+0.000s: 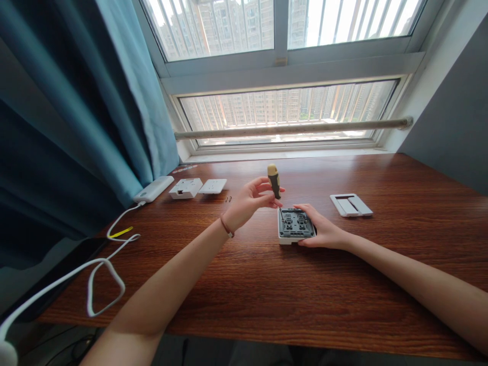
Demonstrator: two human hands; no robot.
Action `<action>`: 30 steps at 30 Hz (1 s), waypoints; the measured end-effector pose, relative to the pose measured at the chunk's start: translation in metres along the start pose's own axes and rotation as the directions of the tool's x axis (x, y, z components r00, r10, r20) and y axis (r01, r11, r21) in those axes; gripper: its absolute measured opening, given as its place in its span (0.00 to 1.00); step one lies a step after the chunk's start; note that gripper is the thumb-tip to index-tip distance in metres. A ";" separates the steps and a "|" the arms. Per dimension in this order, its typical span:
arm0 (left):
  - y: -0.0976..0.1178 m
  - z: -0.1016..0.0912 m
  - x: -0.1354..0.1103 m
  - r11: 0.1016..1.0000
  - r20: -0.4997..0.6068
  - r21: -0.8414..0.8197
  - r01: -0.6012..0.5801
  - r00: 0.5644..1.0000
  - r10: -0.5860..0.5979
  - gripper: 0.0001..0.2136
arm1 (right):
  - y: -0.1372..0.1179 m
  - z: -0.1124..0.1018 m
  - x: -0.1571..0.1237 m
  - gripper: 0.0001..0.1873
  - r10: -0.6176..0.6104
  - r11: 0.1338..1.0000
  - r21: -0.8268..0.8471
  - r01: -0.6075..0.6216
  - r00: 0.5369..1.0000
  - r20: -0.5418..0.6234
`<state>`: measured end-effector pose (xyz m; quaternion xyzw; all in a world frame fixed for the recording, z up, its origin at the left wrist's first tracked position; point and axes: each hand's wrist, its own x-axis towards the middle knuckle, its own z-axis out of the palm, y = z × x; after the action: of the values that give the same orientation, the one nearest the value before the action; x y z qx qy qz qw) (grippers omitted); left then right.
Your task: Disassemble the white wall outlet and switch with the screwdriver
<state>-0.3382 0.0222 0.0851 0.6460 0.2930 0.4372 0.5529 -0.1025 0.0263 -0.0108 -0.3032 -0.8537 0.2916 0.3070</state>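
Note:
A screwdriver (273, 182) with a yellow and dark handle stands nearly upright in my left hand (253, 201), its fingers closed around the lower handle. The shaft reaches down to the left part of a wall switch (296, 223), whose dark grey inner mechanism faces up in a white box. My right hand (322, 227) grips that box from the right side, thumb at the near edge and fingers at the far edge. To the right lies a white switch cover (351, 205), apart from both hands.
Two small screws (228, 199) lie left of my left hand. Beyond them are a white plate (213, 186), a white box (186, 188) and a white power bank (154, 189) with a white cable (114, 254). A yellow strip (121, 233) lies by the cable. The window and curtain border the wooden table (244, 300).

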 end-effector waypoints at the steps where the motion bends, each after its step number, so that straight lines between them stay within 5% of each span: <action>1: 0.000 0.000 0.000 1.000 -0.015 0.018 0.006 1.000 -0.005 0.14 | 0.000 0.000 0.000 0.48 -0.002 1.000 0.002 0.002 1.000 0.001; 10: -0.003 0.002 0.001 0.960 -0.158 0.276 0.043 0.987 0.001 0.12 | -0.001 -0.001 0.000 0.48 -0.004 1.000 -0.014 0.004 1.000 0.015; 25: -0.001 0.003 0.000 1.000 -0.003 0.008 -0.026 1.000 0.026 0.17 | 0.000 -0.001 -0.001 0.48 -0.011 1.000 -0.027 0.011 1.000 0.010; 30: -0.002 0.003 0.000 0.998 -0.052 0.070 0.008 0.999 -0.005 0.19 | 0.000 0.000 0.000 0.48 -0.012 1.000 -0.029 0.012 1.000 0.009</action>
<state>-0.3356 0.0214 0.0836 0.6523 0.3246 0.4417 0.5235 -0.1022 0.0266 -0.0110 -0.3012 -0.8610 0.2787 0.3004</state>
